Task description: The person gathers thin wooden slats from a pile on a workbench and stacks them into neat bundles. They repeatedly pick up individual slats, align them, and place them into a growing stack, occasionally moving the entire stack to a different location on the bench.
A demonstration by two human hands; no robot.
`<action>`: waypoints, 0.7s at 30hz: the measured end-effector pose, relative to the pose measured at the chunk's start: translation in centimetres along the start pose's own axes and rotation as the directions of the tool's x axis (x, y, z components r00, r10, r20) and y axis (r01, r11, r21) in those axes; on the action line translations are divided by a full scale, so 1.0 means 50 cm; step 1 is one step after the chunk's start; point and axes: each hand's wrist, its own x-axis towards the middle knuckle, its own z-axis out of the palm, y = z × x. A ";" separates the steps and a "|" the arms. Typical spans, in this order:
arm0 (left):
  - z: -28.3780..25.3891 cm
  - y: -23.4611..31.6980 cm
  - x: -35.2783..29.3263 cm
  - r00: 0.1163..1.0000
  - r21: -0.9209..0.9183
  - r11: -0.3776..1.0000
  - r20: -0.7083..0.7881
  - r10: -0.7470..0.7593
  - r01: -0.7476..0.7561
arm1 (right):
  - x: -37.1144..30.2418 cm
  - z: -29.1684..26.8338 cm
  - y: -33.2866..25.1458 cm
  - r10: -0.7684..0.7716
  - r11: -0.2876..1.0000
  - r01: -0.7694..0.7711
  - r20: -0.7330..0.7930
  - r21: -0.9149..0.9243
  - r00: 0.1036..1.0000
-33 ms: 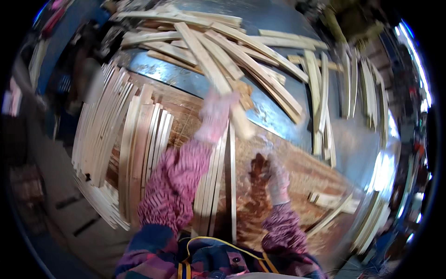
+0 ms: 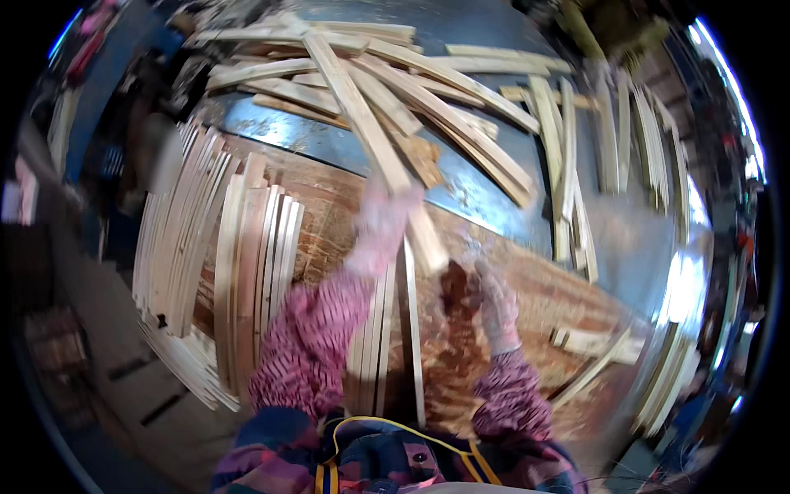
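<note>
Plank [image 2: 354, 107] and left hand [image 2: 383, 222] had both come nearer the body since the earlier frame, the plank's lower end now about level with the right hand's fingertips, where before it lay farther up. Its upper part still rested over the loose pile of boards [image 2: 448, 114] on the metal surface [image 2: 271, 119], while its lower part reached over the brown wooden tabletop [image 2: 559, 305]. The left hand appeared clamped around the plank, though blur hid the separate fingers. The right hand [image 2: 498, 309] had hardly shifted; its fingers were stretched out loosely, just beside the plank's end and apart from it. Neatly lined boards [image 2: 177, 239] stayed at the left, and slats [image 2: 370, 354] lay beside the left forearm. A small dark spot [image 2: 162, 319] marked the lined boards, too small to tell whether it was print.
</note>
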 end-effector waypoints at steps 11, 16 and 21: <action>-0.037 -0.196 -0.463 0.920 0.923 -0.108 0.347 -0.182 -0.370 | -0.238 -0.216 -0.199 -0.057 0.441 -0.672 -0.766 -0.594 0.640; -0.059 -0.223 -0.456 0.998 0.946 -0.317 0.067 -0.023 -0.070 | -0.329 -0.459 -0.058 -0.467 -0.198 -0.623 -0.485 -0.757 0.739; -0.086 -0.250 -0.445 0.998 0.949 -0.311 -0.055 -0.043 0.039 | 0.000 -0.200 0.000 -0.405 -0.032 -0.031 -0.016 -0.999 0.914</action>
